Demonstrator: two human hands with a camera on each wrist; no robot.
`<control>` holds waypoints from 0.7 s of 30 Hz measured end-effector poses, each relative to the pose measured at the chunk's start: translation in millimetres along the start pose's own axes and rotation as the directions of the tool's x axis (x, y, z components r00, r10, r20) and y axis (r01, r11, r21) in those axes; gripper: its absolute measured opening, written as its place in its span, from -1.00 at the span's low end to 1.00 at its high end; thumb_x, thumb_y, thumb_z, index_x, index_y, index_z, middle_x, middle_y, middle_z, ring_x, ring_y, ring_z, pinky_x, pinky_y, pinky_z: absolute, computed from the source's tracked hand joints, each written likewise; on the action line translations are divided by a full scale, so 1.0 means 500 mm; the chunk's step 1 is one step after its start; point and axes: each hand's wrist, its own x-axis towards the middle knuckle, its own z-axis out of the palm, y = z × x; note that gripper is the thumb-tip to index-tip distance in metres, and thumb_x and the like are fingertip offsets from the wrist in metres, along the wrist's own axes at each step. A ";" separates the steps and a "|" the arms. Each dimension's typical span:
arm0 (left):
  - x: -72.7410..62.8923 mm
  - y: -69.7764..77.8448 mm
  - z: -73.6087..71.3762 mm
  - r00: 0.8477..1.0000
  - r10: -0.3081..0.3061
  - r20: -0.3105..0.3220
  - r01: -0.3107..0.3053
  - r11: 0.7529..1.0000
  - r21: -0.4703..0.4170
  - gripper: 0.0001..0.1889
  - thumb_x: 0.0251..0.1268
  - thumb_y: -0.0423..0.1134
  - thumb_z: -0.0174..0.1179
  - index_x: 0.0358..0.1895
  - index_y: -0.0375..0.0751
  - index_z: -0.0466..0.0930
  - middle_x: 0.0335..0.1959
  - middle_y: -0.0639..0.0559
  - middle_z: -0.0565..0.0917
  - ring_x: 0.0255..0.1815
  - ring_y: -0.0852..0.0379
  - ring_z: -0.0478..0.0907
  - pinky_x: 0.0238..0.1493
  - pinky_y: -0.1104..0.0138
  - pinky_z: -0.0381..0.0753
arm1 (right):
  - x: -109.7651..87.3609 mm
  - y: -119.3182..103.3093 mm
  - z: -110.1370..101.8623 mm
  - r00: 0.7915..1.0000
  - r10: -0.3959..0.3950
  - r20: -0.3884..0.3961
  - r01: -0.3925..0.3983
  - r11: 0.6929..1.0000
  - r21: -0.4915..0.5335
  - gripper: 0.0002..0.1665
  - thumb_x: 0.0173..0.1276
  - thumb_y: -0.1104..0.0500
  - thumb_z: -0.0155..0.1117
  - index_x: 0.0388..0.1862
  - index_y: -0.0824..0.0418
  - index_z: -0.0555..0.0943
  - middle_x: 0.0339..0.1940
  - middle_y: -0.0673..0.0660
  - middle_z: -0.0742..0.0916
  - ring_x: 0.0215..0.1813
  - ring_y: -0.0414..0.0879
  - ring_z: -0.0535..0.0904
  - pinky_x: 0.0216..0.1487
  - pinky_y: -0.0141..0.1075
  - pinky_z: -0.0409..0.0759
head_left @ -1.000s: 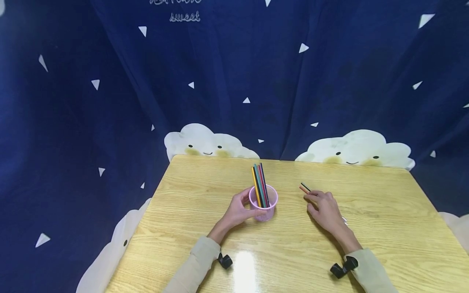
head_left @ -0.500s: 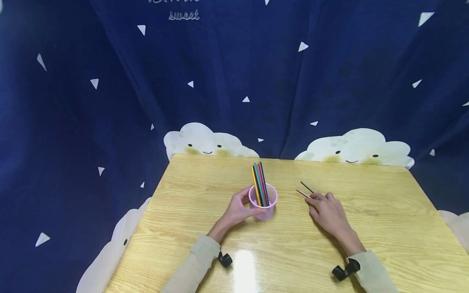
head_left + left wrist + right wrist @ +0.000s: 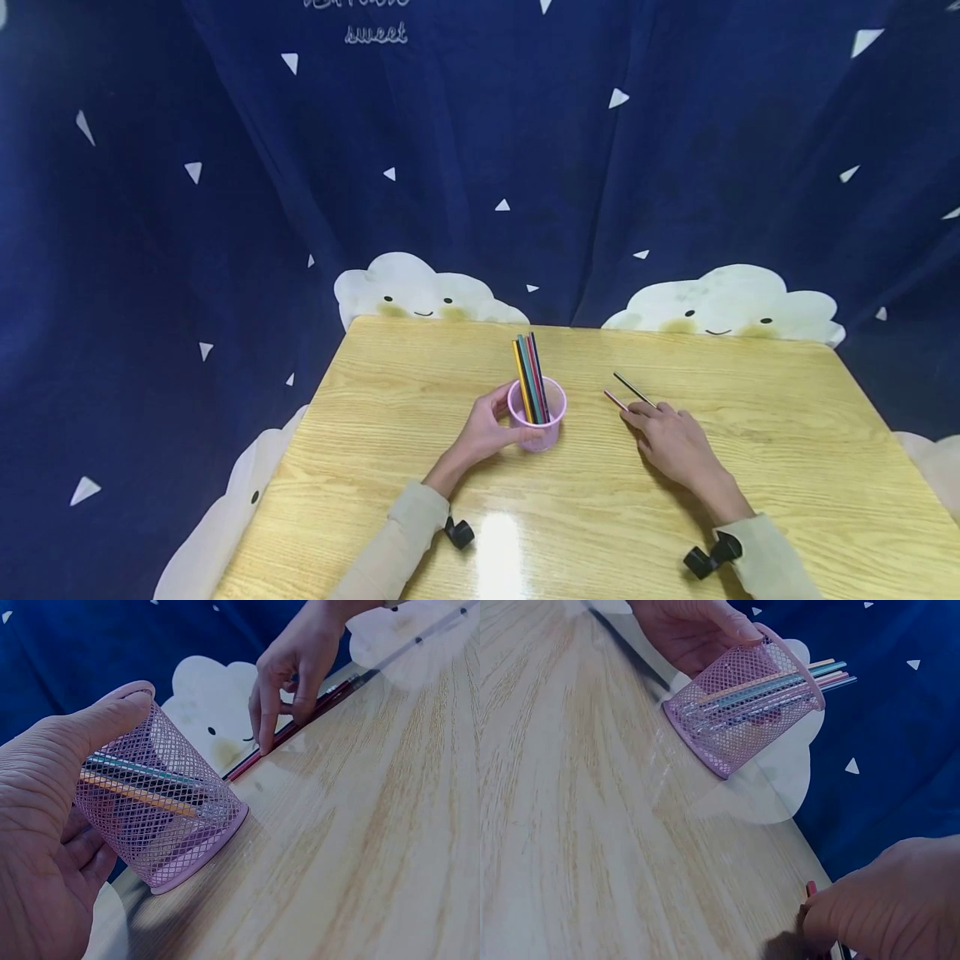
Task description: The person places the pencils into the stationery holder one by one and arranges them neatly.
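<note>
A pink mesh pencil cup (image 3: 553, 436) stands on the table, and my left hand (image 3: 482, 430) grips it from the side with the thumb across its front. Several pencils (image 3: 529, 375) in yellow, black, teal, red and dark blue lean inside, their ends above the rim. To the right, my right hand (image 3: 678, 446) pinches a red pencil (image 3: 615, 400) that lies low at the tabletop. A dark pencil (image 3: 633, 388) lies just beyond it, partly under the fingers. In the right wrist view, only the tip of the red pencil (image 3: 812, 888) shows past the hand.
The wooden table (image 3: 420, 367) ends at a back edge against a dark blue curtain (image 3: 465, 125) with white triangles and clouds. A bright light reflection (image 3: 501, 550) lies on the tabletop near the front. Black wrist cameras (image 3: 459, 533) sit at both sleeves.
My right hand has drawn back slightly toward the front right. The red and dark pencils, close together before, now lie spread apart, with more of each showing. My left hand keeps hold of the cup.
</note>
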 end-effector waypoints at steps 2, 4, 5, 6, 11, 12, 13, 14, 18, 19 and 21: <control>0.000 0.000 0.000 1.000 -0.001 0.000 0.001 1.000 0.001 -0.15 0.05 -0.37 0.60 0.49 -0.14 0.46 0.34 -0.03 0.64 0.37 0.01 0.56 0.49 0.12 0.47 | -0.001 -0.002 -0.003 1.000 -0.002 0.017 0.002 1.000 0.005 -0.45 0.24 0.34 0.43 0.25 0.18 0.72 0.21 0.18 0.73 -0.02 0.20 0.67 -0.45 -0.09 0.54; -0.001 -0.001 0.000 1.000 0.002 -0.001 -0.002 1.000 -0.002 -0.16 0.05 -0.37 0.60 0.48 -0.13 0.47 0.33 -0.03 0.65 0.36 0.00 0.57 0.48 0.10 0.48 | -0.001 -0.003 -0.005 1.000 -0.004 0.026 0.004 1.000 0.007 -0.44 0.23 0.35 0.43 0.26 0.18 0.71 0.21 0.17 0.73 -0.04 0.21 0.68 -0.44 -0.07 0.56; -0.001 -0.002 0.000 1.000 0.006 0.000 -0.006 1.000 -0.006 -0.17 0.06 -0.37 0.60 0.48 -0.14 0.47 0.32 -0.04 0.65 0.35 -0.02 0.57 0.48 0.08 0.48 | -0.002 -0.004 -0.006 1.000 -0.005 0.027 0.005 1.000 0.006 -0.44 0.24 0.35 0.43 0.26 0.18 0.71 0.21 0.17 0.73 -0.05 0.21 0.69 -0.44 -0.06 0.57; -0.001 -0.002 0.000 1.000 0.009 0.000 -0.009 1.000 -0.006 -0.17 0.06 -0.38 0.60 0.47 -0.14 0.47 0.32 -0.05 0.66 0.35 -0.03 0.58 0.48 0.07 0.48 | -0.002 -0.004 -0.006 1.000 -0.006 0.027 0.006 1.000 0.004 -0.45 0.24 0.35 0.43 0.25 0.18 0.71 0.20 0.17 0.73 -0.07 0.21 0.69 -0.45 -0.05 0.57; -0.002 -0.006 0.001 1.000 0.015 0.001 -0.015 1.000 -0.014 -0.16 0.05 -0.40 0.59 0.48 -0.17 0.46 0.33 -0.08 0.65 0.36 -0.06 0.57 0.48 0.02 0.48 | -0.002 -0.001 -0.004 1.000 -0.018 0.016 0.018 1.000 0.008 -0.46 0.25 0.40 0.41 0.24 0.19 0.72 0.18 0.17 0.73 -0.18 0.20 0.70 -0.48 -0.06 0.56; -0.002 -0.006 0.002 1.000 0.012 0.001 -0.012 1.000 -0.015 -0.16 0.05 -0.41 0.59 0.48 -0.17 0.46 0.34 -0.08 0.64 0.37 -0.06 0.56 0.48 0.03 0.48 | -0.001 0.000 -0.002 1.000 -0.023 0.012 0.023 1.000 0.013 -0.46 0.25 0.42 0.41 0.24 0.20 0.72 0.17 0.18 0.73 -0.21 0.19 0.70 -0.49 -0.07 0.56; -0.002 -0.006 0.002 1.000 0.010 0.001 -0.010 1.000 -0.019 -0.16 0.05 -0.41 0.59 0.48 -0.18 0.46 0.34 -0.09 0.64 0.38 -0.06 0.55 0.49 0.03 0.46 | -0.001 0.000 -0.002 1.000 -0.028 0.006 0.028 0.999 0.019 -0.46 0.25 0.43 0.40 0.23 0.21 0.72 0.16 0.18 0.73 -0.25 0.18 0.69 -0.49 -0.08 0.56; -0.002 -0.006 0.002 1.000 0.010 0.001 -0.010 1.000 -0.022 -0.15 0.04 -0.42 0.59 0.48 -0.18 0.45 0.35 -0.10 0.63 0.39 -0.07 0.55 0.50 0.02 0.46 | 0.000 0.001 -0.001 0.999 -0.034 0.002 0.033 0.999 0.025 -0.46 0.24 0.44 0.40 0.22 0.22 0.72 0.15 0.19 0.73 -0.29 0.16 0.68 -0.49 -0.09 0.56; 0.000 -0.006 0.002 1.000 -0.002 -0.004 0.002 1.000 -0.028 -0.15 0.03 -0.46 0.58 0.48 -0.19 0.45 0.35 -0.11 0.63 0.40 -0.08 0.53 0.51 0.03 0.43 | 0.003 0.003 0.001 0.998 -0.053 -0.017 0.054 0.998 0.040 -0.49 0.21 0.44 0.44 0.18 0.25 0.74 0.12 0.23 0.74 -0.40 0.11 0.63 -0.50 -0.14 0.56; 0.000 -0.006 0.003 1.000 -0.005 -0.006 0.004 1.000 -0.027 -0.15 0.03 -0.47 0.58 0.48 -0.20 0.45 0.35 -0.12 0.62 0.40 -0.09 0.53 0.51 0.01 0.43 | 0.004 0.004 0.001 0.998 -0.055 -0.019 0.056 0.998 0.041 -0.48 0.18 0.45 0.44 0.17 0.25 0.74 0.12 0.23 0.74 -0.42 0.10 0.61 -0.50 -0.15 0.55; 0.001 -0.006 0.003 1.000 -0.009 -0.009 0.009 1.000 -0.021 -0.15 0.03 -0.48 0.57 0.48 -0.22 0.45 0.35 -0.15 0.62 0.39 -0.12 0.53 0.51 -0.02 0.43 | 0.006 0.004 -0.001 0.998 -0.058 -0.019 0.059 0.997 0.045 -0.46 0.14 0.46 0.44 0.15 0.26 0.74 0.11 0.25 0.74 -0.44 0.08 0.59 -0.52 -0.17 0.52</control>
